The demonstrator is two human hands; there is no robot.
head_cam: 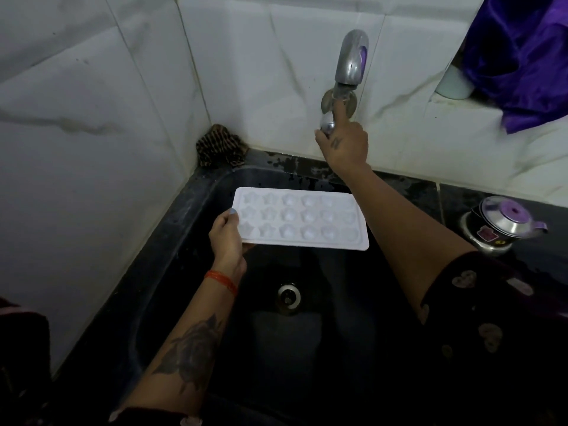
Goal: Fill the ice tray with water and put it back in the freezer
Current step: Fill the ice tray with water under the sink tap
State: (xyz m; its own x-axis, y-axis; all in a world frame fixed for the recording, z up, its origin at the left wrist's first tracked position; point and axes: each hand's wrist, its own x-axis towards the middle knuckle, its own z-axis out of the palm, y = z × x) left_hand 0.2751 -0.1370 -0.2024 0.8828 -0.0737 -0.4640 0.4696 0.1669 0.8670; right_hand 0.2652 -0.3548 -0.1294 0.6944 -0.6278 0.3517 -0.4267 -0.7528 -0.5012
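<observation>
A white ice tray (307,221) with star and heart shaped cells hangs level over the black sink (190,210). My left hand (226,238) grips its left short edge, thumb on top. My right hand (344,139) reaches up to the wall and is closed around the metal knob of the chrome tap (350,61). The spout points down above the tray's far right side. No water stream shows, and the cells look dry.
The sink drain (288,297) lies below the tray. A brown scrubber (219,146) sits in the back left corner. A small steel kettle with a purple lid (504,222) stands on the right counter. Purple cloth (522,56) hangs at the upper right.
</observation>
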